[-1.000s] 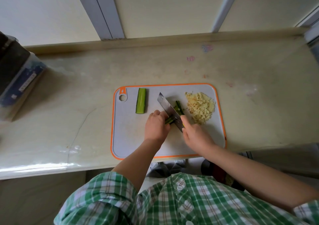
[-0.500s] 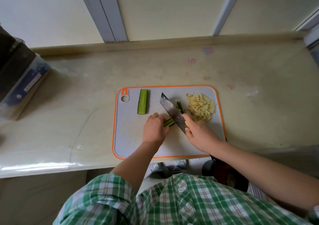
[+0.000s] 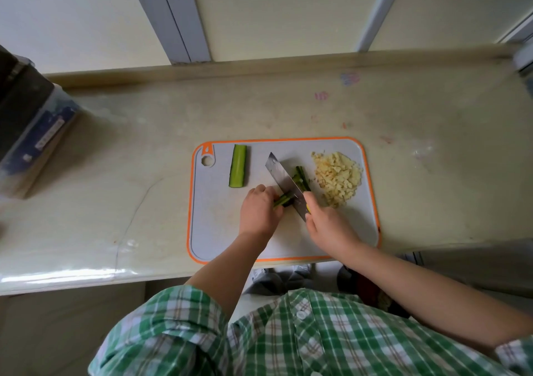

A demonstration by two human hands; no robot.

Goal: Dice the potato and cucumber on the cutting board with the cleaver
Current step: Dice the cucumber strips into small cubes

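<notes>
**Cleaver set across the cucumber strips, potato lying diced beside them**

A grey cutting board (image 3: 219, 231) with an orange edge lies on a pale counter (image 3: 432, 173), close to its front edge. The right hand (image 3: 328, 227) is closed around the handle of the cleaver (image 3: 284, 179); a small part of yellow handle shows just above the knuckles. The blade runs diagonally, with its tip pointing away from the person and to the left.

The blade lies across a bundle of cucumber strips (image 3: 301, 181) near the middle of the board. The left hand (image 3: 259, 214) has its fingers curled over the near end of these strips and holds them against the board, just beside the blade. The far ends of the strips come out on the other side of the blade.

On the right part of the board, near the strips, is a heap of diced potato (image 3: 337, 181). On the left part, well apart from the hands, a cucumber half (image 3: 238, 169) lies with the cut face up, beside the hanging hole in the corner of the board.

At the left edge of the counter stands a dark and blue box (image 3: 34, 127). The person wears a green checked shirt (image 3: 288, 338).
</notes>
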